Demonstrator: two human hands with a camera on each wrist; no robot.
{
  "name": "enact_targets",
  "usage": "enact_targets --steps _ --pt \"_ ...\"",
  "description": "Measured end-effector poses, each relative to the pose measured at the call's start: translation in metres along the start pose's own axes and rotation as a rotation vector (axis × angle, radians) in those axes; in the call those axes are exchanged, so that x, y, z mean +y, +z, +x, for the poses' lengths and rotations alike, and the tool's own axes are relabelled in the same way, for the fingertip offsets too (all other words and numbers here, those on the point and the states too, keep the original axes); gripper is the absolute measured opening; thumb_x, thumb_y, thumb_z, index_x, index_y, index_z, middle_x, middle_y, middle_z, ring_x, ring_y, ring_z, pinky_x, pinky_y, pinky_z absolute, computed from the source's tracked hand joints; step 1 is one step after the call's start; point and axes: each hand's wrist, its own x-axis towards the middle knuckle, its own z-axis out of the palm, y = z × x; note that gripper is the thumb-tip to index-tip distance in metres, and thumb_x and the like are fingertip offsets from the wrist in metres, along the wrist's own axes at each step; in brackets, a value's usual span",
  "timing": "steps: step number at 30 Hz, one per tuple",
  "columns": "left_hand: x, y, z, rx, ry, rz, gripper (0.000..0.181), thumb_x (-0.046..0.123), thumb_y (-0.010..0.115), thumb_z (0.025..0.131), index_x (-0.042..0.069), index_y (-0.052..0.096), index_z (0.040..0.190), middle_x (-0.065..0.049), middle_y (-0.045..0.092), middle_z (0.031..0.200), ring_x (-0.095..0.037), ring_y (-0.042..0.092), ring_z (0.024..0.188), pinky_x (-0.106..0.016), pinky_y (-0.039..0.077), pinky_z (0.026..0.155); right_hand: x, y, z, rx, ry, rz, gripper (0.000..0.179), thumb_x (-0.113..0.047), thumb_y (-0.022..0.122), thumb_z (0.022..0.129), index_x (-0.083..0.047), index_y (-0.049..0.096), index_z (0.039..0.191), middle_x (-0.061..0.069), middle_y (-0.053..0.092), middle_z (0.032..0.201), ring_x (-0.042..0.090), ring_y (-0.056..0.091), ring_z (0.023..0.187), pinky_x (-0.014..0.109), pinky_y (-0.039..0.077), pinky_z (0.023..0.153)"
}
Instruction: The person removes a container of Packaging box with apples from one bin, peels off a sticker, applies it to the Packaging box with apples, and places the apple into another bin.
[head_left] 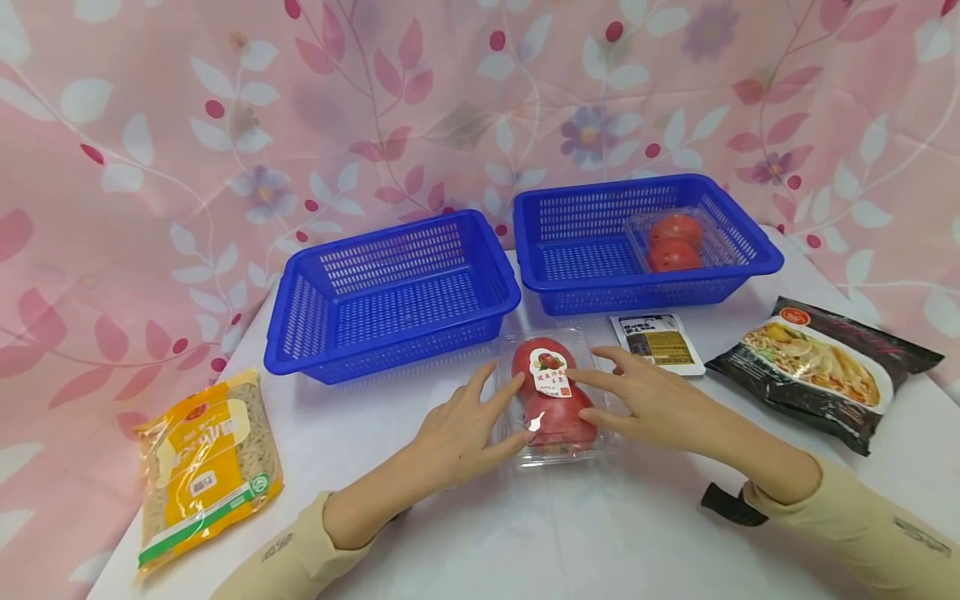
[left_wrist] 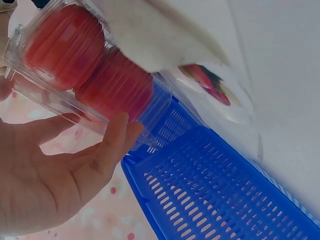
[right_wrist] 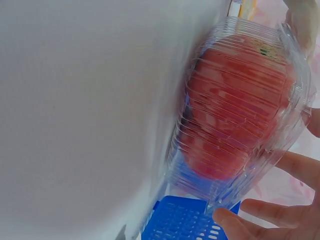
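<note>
A clear plastic clamshell pack (head_left: pixel 552 425) of two round red fruits, tomato-like, lies on the white table in the middle of the head view. A white label with a fruit picture sits on its lid. My left hand (head_left: pixel 459 435) is at the pack's left side, its spread fingers reaching over the edge onto the lid. From the right, my right hand (head_left: pixel 651 402) touches the lid near the label with its fingers apart. In the left wrist view, fingertips (left_wrist: pixel 119 127) are right at the pack's rim. The right wrist view shows fingers (right_wrist: pixel 295 167) along the other rim.
Behind the pack stand two blue baskets: the left basket (head_left: pixel 390 343) and the right basket (head_left: pixel 630 296), which holds a similar fruit pack (head_left: pixel 675 242). A yellow noodle bag (head_left: pixel 210 467) lies left. At right are a small sachet (head_left: pixel 660 343) and a black noodle packet (head_left: pixel 825 367).
</note>
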Motion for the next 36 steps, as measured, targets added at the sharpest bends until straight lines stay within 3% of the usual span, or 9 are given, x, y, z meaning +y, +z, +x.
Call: enact_targets --steps 7,13,16,21,25,31,36 --pt "-0.002 -0.003 -0.006 -0.004 -0.005 -0.008 0.072 0.068 0.036 0.085 0.031 0.025 0.145 -0.012 0.034 0.141 -0.031 0.046 0.117 -0.051 0.047 0.076 0.005 0.000 -0.003 0.024 0.023 0.061 0.057 -0.052 0.054 0.086 -0.019 0.050 0.132 0.017 0.042 0.134 0.040 0.046 0.116 0.058 0.042 0.085" --pt "-0.009 -0.008 0.003 -0.039 -0.046 -0.074 0.085 0.072 0.033 0.082 0.018 0.023 0.146 -0.009 0.038 0.140 -0.027 0.044 0.121 -0.050 0.044 0.087 0.014 -0.001 0.004 0.081 0.055 0.145 0.068 -0.051 0.052 0.088 -0.008 0.037 0.139 0.018 0.044 0.130 0.033 0.053 0.107 0.049 0.048 0.081" --pt "-0.014 -0.010 0.009 -0.077 -0.090 -0.146 0.089 0.073 0.034 0.082 0.014 0.018 0.147 -0.008 0.037 0.142 -0.027 0.039 0.126 -0.050 0.039 0.093 0.019 0.001 0.007 0.057 0.093 0.193 0.073 -0.052 0.051 0.088 -0.006 0.030 0.141 0.020 0.045 0.127 0.029 0.057 0.097 0.043 0.051 0.072" --pt "-0.022 -0.007 0.016 -0.208 -0.159 -0.322 0.095 0.072 0.037 0.081 0.013 0.003 0.148 -0.007 0.049 0.133 -0.022 0.052 0.114 -0.046 0.041 0.093 0.022 0.007 0.011 0.002 0.116 0.226 0.079 -0.053 0.051 0.087 -0.002 0.027 0.142 0.017 0.056 0.118 0.022 0.060 0.087 0.041 0.050 0.072" --pt "-0.023 -0.001 0.018 -0.277 -0.169 -0.385 0.098 0.071 0.039 0.080 0.013 -0.001 0.148 -0.009 0.056 0.124 -0.020 0.058 0.105 -0.043 0.045 0.088 0.022 0.012 0.013 -0.026 0.101 0.250 0.077 -0.050 0.053 0.087 0.003 0.031 0.139 0.013 0.062 0.104 0.013 0.060 0.076 0.036 0.050 0.069" --pt "-0.020 -0.001 0.022 -0.252 -0.132 -0.448 0.099 0.065 0.047 0.082 0.006 0.002 0.147 -0.014 0.054 0.124 -0.017 0.060 0.097 -0.035 0.048 0.083 0.019 0.012 0.016 -0.043 0.108 0.299 0.070 -0.044 0.056 0.088 0.004 0.036 0.135 0.007 0.063 0.090 0.012 0.059 0.071 0.028 0.049 0.060" --pt "-0.016 -0.003 0.022 -0.165 -0.092 -0.440 0.097 0.059 0.054 0.082 -0.003 0.012 0.144 -0.019 0.032 0.143 -0.024 0.042 0.124 -0.038 0.035 0.100 0.016 0.014 0.016 -0.024 0.094 0.332 0.068 -0.040 0.057 0.089 0.008 0.037 0.132 0.001 0.058 0.077 0.010 0.052 0.063 0.026 0.046 0.054"
